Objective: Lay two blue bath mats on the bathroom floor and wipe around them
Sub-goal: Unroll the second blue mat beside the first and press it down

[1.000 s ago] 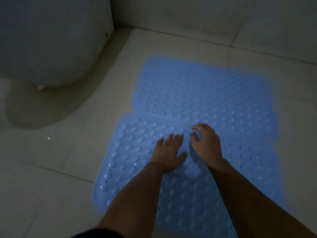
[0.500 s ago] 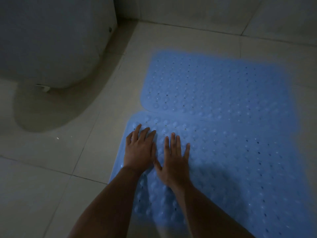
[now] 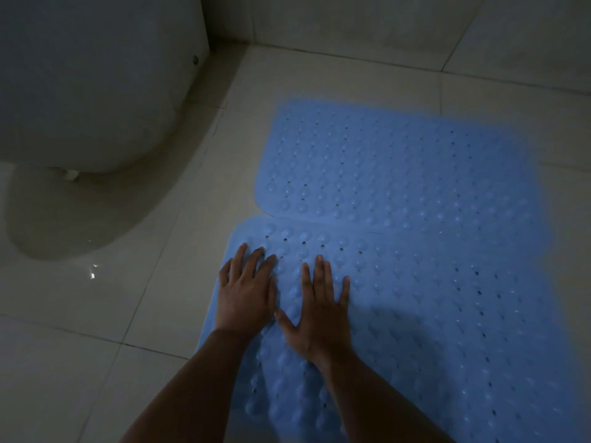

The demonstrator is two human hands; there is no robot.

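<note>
L hand (image 3: pixel 245 294) & R hand (image 3: pixel 321 310) flat on near mat (image 3: pixel 447 314).

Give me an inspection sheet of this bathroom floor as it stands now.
Surface: pale tiled floor, wet glint near the toilet.
Job's things: far mat and near mat lie flat, edges meeting; no wiping cloth seen.
Clutter: nothing seen.
Grips: left hand and right hand pressed flat, fingers spread, on the near mat's left end.
Cables: nothing seen.
Surroundings: toilet at left, tiled wall behind; dim light.

Bare forearms, left hand (image 3: pixel 246 295) and right hand (image 3: pixel 319 314) without sleeves or jewellery
</note>
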